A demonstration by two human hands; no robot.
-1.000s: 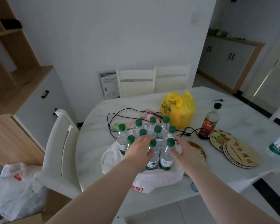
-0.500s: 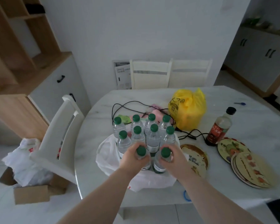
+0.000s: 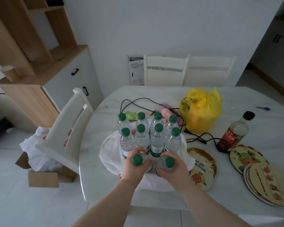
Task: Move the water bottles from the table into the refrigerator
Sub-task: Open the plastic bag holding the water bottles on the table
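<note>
A green-capped water bottle is gripped round its neck by the left hand, and a second bottle is held likewise by the right hand, just below the frame's centre. Eight more bottles are left standing directly above them on a white plastic bag on the table. Compared with half a second earlier, both held bottles are seen raised and drawn back from the cluster
</note>
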